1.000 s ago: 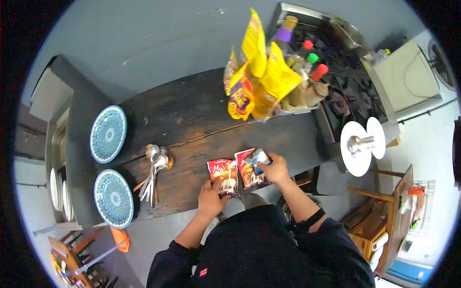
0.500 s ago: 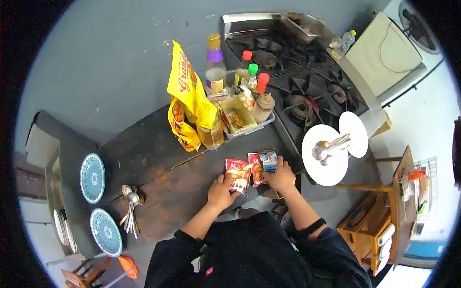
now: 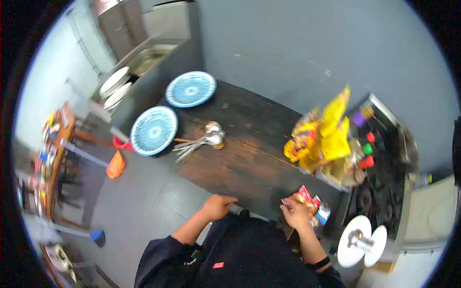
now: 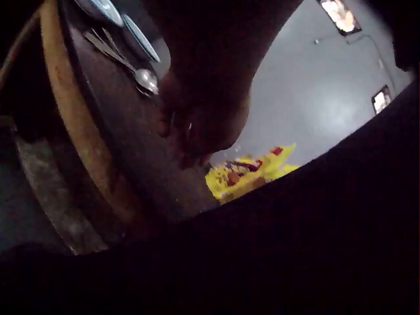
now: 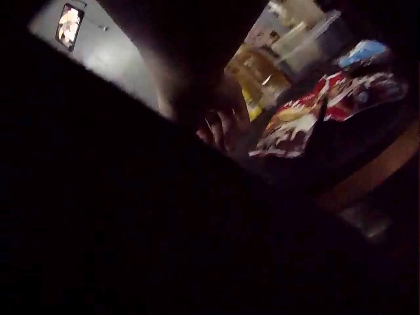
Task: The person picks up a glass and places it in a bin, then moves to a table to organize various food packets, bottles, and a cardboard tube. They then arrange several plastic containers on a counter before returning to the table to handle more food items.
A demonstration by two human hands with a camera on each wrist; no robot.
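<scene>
Red packets (image 3: 303,194) lie at the right-hand end of the bench (image 3: 240,175), close to its near edge, with a blue-and-white packet (image 3: 324,214) just beside them on the stove side. From where I stand, the person's right hand (image 3: 297,215) is right by them and hides part of the pile; its fingers are loosely bent, and in the right wrist view they sit apart from the packets with nothing visible in them. The left hand (image 3: 217,207) is over the near edge, well apart from the packets, relaxed and holding nothing, one finger pointing along the edge. Behind the packets, toward the far edge, yellow bags (image 3: 331,141) stand upright beside a tray (image 3: 340,185) crowded with bottles (image 3: 366,162), whose caps are red, green and purple; the bags and tray take up the space between the packets and the wall. The black stove (image 3: 384,194) closes off the right end. Nearer the person on that side are two white plates (image 3: 345,249), the larger one with metal cutlery (image 3: 356,239) on it. Over at the left end, two blue patterned plates (image 3: 154,130) sit by the far-left and near-left corners, with a heap of spoons (image 3: 211,137) to their right. Past that end I see a metal sink (image 3: 146,60) and stacked white dishes (image 3: 115,86). The head view is blurred, so I can't read the labels.
</scene>
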